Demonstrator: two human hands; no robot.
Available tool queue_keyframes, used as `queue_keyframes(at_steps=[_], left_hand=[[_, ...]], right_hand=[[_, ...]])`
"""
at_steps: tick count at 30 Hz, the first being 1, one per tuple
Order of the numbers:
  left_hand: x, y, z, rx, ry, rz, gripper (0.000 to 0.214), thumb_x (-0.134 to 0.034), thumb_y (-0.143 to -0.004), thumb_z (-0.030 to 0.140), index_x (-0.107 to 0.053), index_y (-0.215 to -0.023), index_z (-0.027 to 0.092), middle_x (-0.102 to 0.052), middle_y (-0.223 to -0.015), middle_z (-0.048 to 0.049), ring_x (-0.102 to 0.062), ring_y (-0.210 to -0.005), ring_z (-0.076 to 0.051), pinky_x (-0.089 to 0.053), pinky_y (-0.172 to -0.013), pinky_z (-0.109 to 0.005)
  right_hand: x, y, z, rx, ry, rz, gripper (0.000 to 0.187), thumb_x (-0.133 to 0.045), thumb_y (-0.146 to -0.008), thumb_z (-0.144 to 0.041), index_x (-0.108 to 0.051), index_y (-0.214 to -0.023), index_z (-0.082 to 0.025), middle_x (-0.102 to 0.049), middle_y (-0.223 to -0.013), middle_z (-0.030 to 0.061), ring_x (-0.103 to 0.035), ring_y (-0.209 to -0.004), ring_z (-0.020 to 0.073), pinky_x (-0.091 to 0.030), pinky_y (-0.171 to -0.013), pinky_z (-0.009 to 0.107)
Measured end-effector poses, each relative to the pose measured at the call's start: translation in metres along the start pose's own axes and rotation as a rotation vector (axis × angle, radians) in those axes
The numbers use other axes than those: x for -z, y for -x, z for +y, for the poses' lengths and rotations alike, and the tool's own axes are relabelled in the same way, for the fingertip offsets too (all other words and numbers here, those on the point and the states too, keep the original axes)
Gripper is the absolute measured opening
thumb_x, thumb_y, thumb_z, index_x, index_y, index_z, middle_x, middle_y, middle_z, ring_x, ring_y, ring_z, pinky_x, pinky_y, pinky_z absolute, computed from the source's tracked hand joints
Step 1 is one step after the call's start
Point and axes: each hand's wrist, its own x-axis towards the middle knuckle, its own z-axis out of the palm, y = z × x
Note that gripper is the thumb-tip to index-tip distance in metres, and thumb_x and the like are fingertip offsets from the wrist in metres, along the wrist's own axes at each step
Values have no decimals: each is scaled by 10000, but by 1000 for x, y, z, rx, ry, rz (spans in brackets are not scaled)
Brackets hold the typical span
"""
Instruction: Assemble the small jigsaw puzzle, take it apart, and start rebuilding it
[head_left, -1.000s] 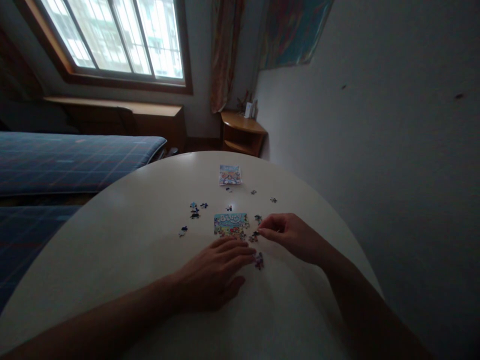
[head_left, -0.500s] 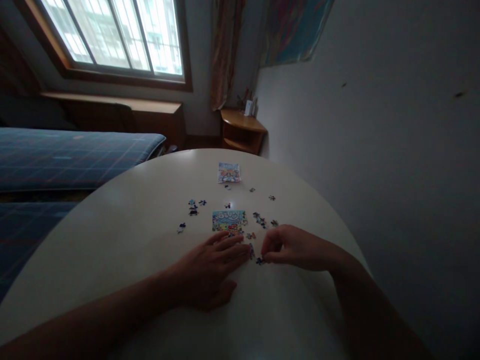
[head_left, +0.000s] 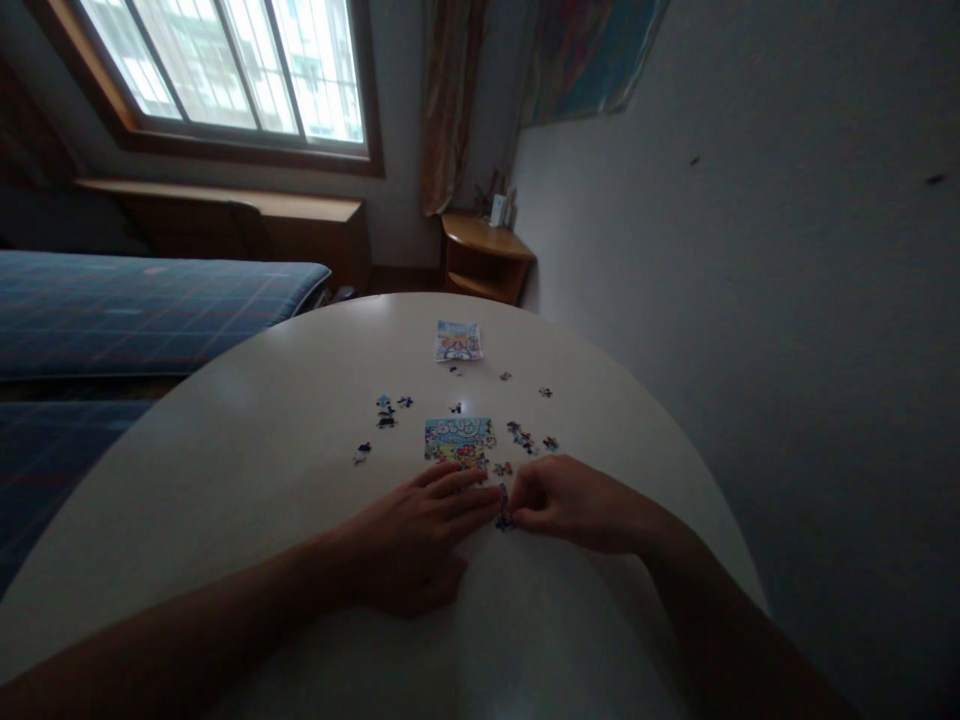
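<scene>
A blue bed lies near the window.

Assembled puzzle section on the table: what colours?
The assembled puzzle section has a light blue top band with pale lettering and is multicoloured below. It shows best in the head view.

Lower centre of the frame: left hand flat, palm down, fingers spread on the round white table, fingertips just below the part-built puzzle. Just right of it: right hand, fingers curled, thumb and forefinger pinched on a small dark piece against the tabletop, almost touching the left fingertips. Scattered pieces left of the puzzle, more to its right. Higher, mid-frame: picture card lying flat. Upper left: bright window above a blue checked bed. Top centre: curtain, wooden corner shelf.
</scene>
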Motion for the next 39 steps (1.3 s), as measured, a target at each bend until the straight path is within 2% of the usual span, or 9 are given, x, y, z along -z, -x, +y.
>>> queue_keyframes(at_steps=[9,14,20,28,39], left_hand=[[0,0,-1,-37,-35,6,728,-543,-819,270,-316,-1505,176,-383,-1554,-84,-312,-1446,-275,-192,-1221,-469],[0,2,-3,-66,-61,12,684,-534,-849,295,-336,-1495,188,-386,-1551,-88,-308,-1448,-283,-199,-1217,-476],[-3,2,-5,-63,-64,12,710,-552,-859,337,-311,-1511,196,-378,-1557,-86,-299,-1452,-290,-197,-1214,-487],[-3,2,-4,-69,-61,18,693,-557,-867,363,-336,-1497,176,-392,-1547,-96,-323,-1440,-287,-206,-1213,-480],[-1,1,-3,-68,-47,13,676,-550,-888,399,-347,-1492,172,-398,-1544,-93,-338,-1433,-282,-199,-1217,-461]], right_hand=[[-2,0,-7,-78,109,57,95,-647,-766,-224,-711,-779,-155,-677,-676,13,-574,-603,114,-351,-528,211],[-3,-1,-9,-99,146,83,83,-645,-756,-223,-698,-770,-160,-687,-698,21,-579,-607,120,-345,-527,217],[7,2,-6,-100,148,102,89,-666,-779,-230,-700,-780,-148,-690,-710,27,-585,-614,117,-371,-548,215],[6,4,-8,-116,115,44,97,-709,-764,-237,-680,-746,-146,-644,-653,-3,-534,-575,94,-337,-508,202],[3,0,-2,-71,101,45,104,-688,-760,-260,-698,-786,-160,-670,-687,6,-574,-607,112,-359,-532,210]])
